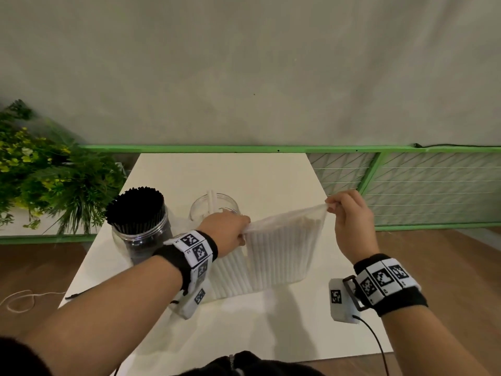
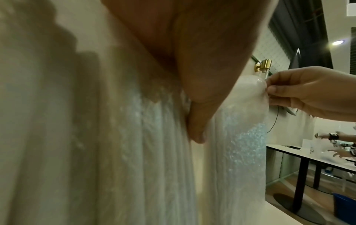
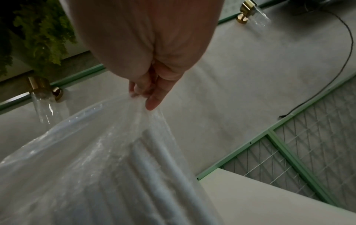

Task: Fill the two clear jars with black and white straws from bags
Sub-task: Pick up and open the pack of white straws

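A clear plastic bag [image 1: 282,251] packed with white straws [image 3: 165,164] stands upright on the white table [image 1: 260,175]. My left hand [image 1: 233,234] grips the bag's top left edge, and my right hand [image 1: 344,210] pinches its top right corner, stretching the mouth between them. In the right wrist view the fingertips [image 3: 152,103] pinch the bunched plastic. Behind the bag stands a clear jar [image 1: 214,207] with a couple of white straws in it. To its left, a second clear jar [image 1: 141,226] is full of black straws.
A leafy plant [image 1: 48,175] stands at the table's left. A green rail [image 1: 244,149] with wire-mesh panels runs behind and to the right. A black strip [image 1: 78,294] lies at the table's left edge. String [image 1: 19,302] lies on the wooden floor.
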`<state>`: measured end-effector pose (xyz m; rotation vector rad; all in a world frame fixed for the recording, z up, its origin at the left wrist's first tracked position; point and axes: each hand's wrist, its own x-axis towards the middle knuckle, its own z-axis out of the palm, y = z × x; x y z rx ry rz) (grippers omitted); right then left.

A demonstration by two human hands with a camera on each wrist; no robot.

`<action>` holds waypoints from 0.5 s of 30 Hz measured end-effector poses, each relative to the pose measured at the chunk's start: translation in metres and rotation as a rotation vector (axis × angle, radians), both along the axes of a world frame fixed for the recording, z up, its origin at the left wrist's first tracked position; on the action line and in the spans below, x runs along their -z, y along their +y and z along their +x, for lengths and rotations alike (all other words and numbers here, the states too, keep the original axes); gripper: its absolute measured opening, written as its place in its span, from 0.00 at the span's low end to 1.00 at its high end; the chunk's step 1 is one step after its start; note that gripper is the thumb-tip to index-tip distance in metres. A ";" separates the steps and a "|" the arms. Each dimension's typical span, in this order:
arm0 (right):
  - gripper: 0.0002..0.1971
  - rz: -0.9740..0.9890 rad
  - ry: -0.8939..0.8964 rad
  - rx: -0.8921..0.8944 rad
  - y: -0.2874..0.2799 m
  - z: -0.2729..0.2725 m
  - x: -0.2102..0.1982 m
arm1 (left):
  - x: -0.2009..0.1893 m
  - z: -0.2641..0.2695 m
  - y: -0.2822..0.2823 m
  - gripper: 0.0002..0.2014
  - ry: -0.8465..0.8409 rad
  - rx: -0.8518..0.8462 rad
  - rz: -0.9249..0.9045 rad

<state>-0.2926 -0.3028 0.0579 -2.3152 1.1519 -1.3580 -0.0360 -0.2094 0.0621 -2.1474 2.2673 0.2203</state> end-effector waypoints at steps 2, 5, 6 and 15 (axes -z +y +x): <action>0.14 0.015 -0.052 0.001 0.002 0.004 -0.001 | 0.002 -0.001 0.002 0.09 0.030 -0.001 -0.008; 0.10 0.054 -0.131 0.066 0.008 0.006 -0.005 | -0.003 0.001 0.007 0.07 0.140 -0.014 -0.040; 0.10 0.090 -0.174 0.105 0.010 0.003 -0.005 | -0.006 0.002 0.010 0.07 0.178 -0.020 -0.072; 0.51 0.823 -0.562 0.125 0.037 0.012 0.048 | -0.050 0.016 0.043 0.01 0.915 -0.277 -0.365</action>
